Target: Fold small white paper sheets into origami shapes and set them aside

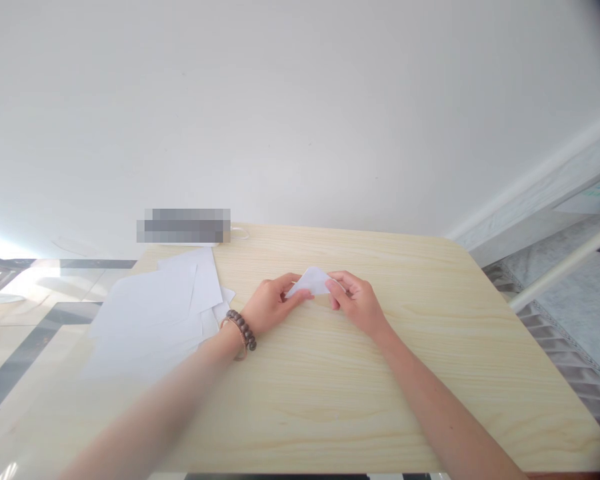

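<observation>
Between my two hands is a small folded piece of white paper (pixel 311 281), roughly triangular with its peak pointing away from me. My left hand (pixel 275 300) pinches its left side, the thumb lying along the near edge and the fingers behind. On the other side, my right hand (pixel 354 299) grips the right corner between thumb and fingers. The paper is held over the middle of the wooden table (pixel 300 393). Dark beads and a thin bangle circle my left wrist. The back of the folded paper is hidden.
Left of my left hand lies a loose spread of white paper sheets (pixel 145 313), overlapping on the table. A blurred-out grey object (pixel 187 227) stands at the back left edge, with a white cable (pixel 241 233) beside it. The wall (pixel 300 120) rises behind the table.
</observation>
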`<state>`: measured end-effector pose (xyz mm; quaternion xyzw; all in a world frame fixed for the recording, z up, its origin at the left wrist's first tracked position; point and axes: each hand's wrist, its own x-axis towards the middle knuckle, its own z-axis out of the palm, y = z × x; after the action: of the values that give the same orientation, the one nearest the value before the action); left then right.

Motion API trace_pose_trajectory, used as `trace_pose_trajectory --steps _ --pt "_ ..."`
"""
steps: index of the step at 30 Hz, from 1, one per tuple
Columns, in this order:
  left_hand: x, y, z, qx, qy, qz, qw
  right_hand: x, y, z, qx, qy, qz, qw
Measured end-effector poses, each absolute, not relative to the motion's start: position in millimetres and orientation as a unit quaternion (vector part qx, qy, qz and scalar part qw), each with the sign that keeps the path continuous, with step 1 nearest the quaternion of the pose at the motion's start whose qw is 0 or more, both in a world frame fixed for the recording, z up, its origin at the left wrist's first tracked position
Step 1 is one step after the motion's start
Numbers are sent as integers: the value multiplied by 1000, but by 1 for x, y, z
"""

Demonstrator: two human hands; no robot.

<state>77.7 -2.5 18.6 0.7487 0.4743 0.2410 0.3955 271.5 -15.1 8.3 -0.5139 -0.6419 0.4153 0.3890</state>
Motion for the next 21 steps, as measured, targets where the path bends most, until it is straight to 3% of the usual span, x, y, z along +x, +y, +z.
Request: trace_pose_trajectory --steps 9,21 --pt "81 -5 7 805 446 276 277 273 -16 9 -496 -627 466 380" --pt "82 -5 14 775 468 276 324 274 -16 9 -437 -660 482 376"
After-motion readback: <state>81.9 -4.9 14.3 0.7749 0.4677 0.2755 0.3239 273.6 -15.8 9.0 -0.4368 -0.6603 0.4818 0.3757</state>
